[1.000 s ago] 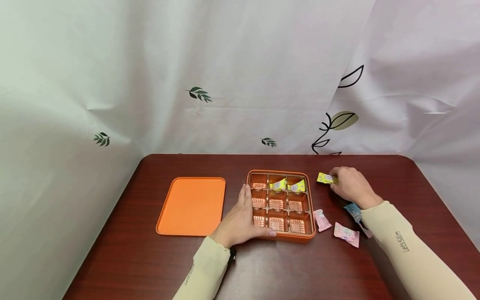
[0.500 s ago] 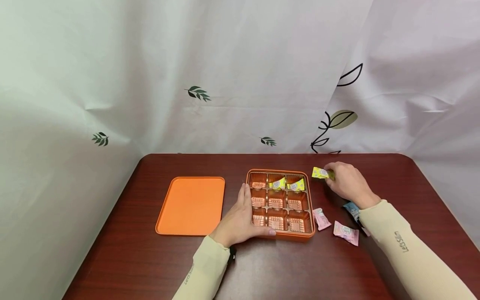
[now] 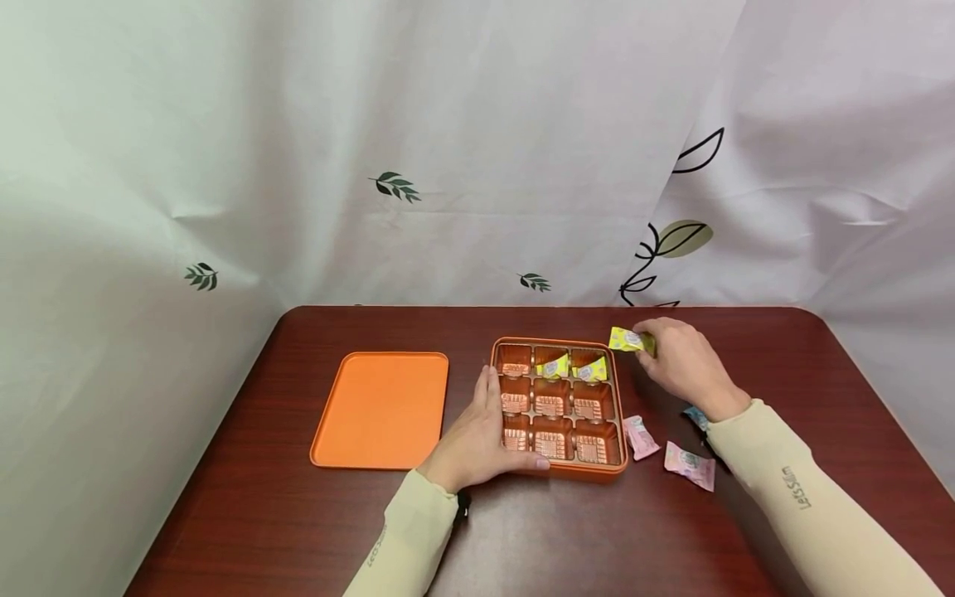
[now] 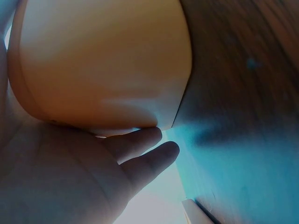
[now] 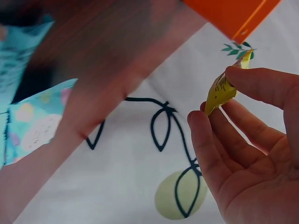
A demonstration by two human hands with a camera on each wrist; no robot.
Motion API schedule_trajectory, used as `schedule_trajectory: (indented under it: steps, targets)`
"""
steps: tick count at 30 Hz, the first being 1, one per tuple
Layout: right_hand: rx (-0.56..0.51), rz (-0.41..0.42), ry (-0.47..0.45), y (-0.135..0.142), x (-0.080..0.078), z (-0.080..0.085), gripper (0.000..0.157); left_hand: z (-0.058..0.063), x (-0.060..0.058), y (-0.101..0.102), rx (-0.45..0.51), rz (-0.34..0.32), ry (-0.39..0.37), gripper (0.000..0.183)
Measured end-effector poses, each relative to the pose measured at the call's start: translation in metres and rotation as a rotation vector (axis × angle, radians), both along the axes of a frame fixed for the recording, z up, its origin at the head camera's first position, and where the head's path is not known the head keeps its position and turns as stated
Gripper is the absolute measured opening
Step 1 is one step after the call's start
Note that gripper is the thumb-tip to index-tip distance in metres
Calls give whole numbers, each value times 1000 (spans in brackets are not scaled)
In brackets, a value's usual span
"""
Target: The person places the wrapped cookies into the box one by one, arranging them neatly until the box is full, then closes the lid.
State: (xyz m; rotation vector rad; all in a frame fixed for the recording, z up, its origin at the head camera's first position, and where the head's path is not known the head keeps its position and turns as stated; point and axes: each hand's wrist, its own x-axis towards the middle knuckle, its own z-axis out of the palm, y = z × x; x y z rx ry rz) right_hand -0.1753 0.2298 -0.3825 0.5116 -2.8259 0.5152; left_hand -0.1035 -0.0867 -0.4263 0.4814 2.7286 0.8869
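Observation:
My right hand (image 3: 685, 358) pinches a yellow wrapped candy (image 3: 628, 339) between thumb and fingers, just off the back right corner of the orange divided box (image 3: 561, 477). The right wrist view shows the candy (image 5: 221, 90) tilted at my fingertips. My left hand (image 3: 477, 444) rests against the box's front left corner, its fingers straight along the left side and the thumb on the front rim. In the left wrist view those fingers (image 4: 152, 161) lie along the wall. Two yellow candies (image 3: 553, 367) sit in the back row's middle and right compartments.
Pink wrapped candies (image 3: 690, 466) lie right of the box. A blue wrapped candy (image 3: 695, 416) is partly hidden under my right sleeve. An orange lid (image 3: 380, 410) lies flat left of the box. A white patterned curtain (image 3: 462, 149) hangs behind the dark wooden table (image 3: 597, 539).
My right hand has lifted the yellow candy and carried it leftward and back, toward the box's back right corner. The left hand and the box have stayed put.

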Motion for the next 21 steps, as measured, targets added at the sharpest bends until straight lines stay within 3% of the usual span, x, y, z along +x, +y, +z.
schedule_trajectory:
  steps: [21]
  targets:
    - [4, 46, -1, -37, 2, 13, 28, 0, 0, 0, -8, 5, -8, 149]
